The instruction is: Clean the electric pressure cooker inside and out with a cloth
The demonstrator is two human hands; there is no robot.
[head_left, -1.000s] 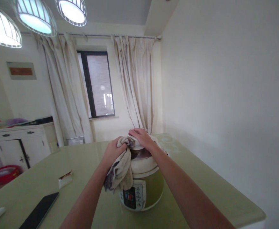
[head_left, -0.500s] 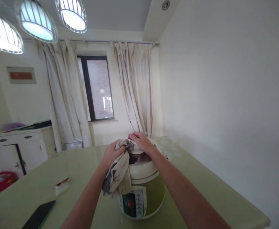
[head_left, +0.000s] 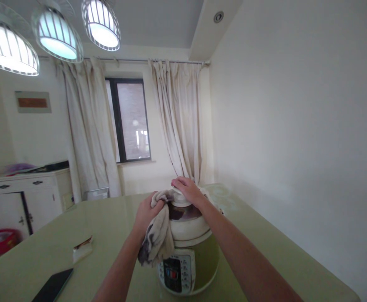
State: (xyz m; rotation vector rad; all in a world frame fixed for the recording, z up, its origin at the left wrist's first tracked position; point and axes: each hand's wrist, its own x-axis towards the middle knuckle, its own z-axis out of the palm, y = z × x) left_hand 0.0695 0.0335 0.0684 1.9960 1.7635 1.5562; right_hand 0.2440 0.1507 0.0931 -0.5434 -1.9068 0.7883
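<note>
An electric pressure cooker stands upright on the green table, its dark control panel facing me. My left hand is closed around a crumpled grey and white cloth. The cloth hangs down the cooker's left side, and its upper end lies against the top of the lid. My right hand rests over the white lid knob, fingers curled on it. The white lid sits on the cooker; my right forearm hides part of its right side.
A black phone and a small white packet lie on the green table to the left. A white cabinet and a red basin stand beyond. The wall runs along the right.
The view has tilted up slightly, so everything sits a little lower. Both hands stay at the lid, the left still on the cloth; the cloth has shifted only slightly.
</note>
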